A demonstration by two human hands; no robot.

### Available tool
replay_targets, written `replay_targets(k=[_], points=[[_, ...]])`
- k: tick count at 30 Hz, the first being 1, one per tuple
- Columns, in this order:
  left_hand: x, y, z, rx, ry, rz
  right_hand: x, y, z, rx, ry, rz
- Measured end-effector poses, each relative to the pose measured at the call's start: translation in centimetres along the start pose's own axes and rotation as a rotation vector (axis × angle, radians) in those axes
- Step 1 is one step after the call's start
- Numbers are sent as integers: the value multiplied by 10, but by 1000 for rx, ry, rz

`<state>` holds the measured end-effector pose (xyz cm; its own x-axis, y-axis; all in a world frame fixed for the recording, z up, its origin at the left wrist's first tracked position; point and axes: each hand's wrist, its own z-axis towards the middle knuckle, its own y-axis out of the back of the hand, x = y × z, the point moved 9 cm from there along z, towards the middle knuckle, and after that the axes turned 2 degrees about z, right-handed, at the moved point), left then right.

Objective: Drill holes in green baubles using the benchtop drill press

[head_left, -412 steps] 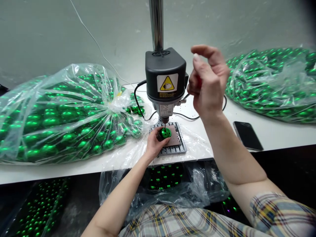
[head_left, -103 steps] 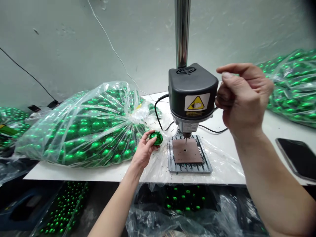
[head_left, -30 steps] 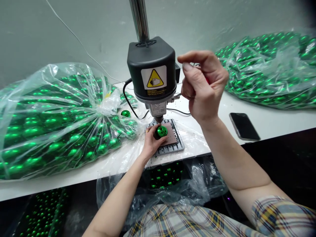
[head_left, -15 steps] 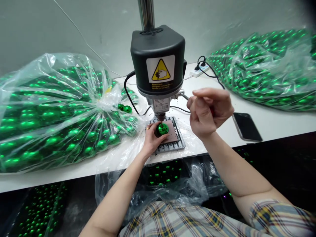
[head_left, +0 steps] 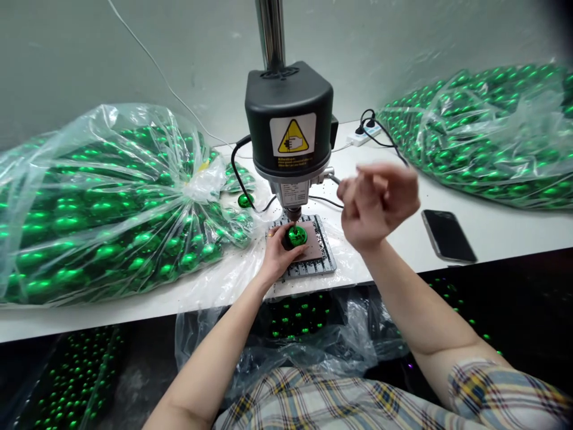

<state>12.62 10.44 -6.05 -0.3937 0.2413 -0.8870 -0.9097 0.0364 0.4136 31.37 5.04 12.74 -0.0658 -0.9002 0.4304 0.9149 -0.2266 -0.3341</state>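
Observation:
My left hand (head_left: 281, 251) is closed around a shiny green ball (head_left: 297, 236), thumb on its near side and fingers on its left. Beneath the ball is a brownish square pad on the grey slotted base plate (head_left: 329, 263) of a drill press. The black drill press head (head_left: 290, 113) stands directly above, its chuck (head_left: 293, 213) and bit right over the ball's top. Whether the bit is inside the ball, I cannot tell. Up at the right, my right hand (head_left: 380, 206), slightly blurred, is curled at the end of the press's lever (head_left: 332, 177); the grip itself is hidden by the fingers.
Large clear bags of green balls lie at left (head_left: 111, 209) and right (head_left: 487, 137). A loose green ball (head_left: 245, 200) sits beside the left bag. A phone (head_left: 448, 236) and a power strip (head_left: 363, 132) are on the white table. More balls show in an open bag (head_left: 299, 316) below the table edge.
The view has shifted slightly, so the press appears lower and further right. My right hand has moved a little closer to the press. My left hand still holds the ball in place.

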Motion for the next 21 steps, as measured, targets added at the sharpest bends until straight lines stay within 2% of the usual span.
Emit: replay_targets(k=[2,4,7,9,11,13,15,18,21], points=[[-1,0,0,-18,22,-13,-4,-13,29,-12,-125,-20],[-6,5,-6,-65,28,31,-17,-29,54,48,-302,10],[-29,20,-37,-140,-51,229,-33,-39,73,81,-474,89],[-45,22,-67,-47,-135,388,-35,-41,74,89,-507,131],[-52,19,-92,154,-197,513,-34,-42,70,93,-513,155],[-54,28,-98,251,-233,573,-31,-41,67,77,-506,176],[-52,54,-73,154,-235,604,-29,-40,66,40,-497,204],[-38,95,1,-82,-145,725,-28,-41,67,18,-493,227],[-8,106,78,-90,27,832,-27,-41,68,20,-491,228]])
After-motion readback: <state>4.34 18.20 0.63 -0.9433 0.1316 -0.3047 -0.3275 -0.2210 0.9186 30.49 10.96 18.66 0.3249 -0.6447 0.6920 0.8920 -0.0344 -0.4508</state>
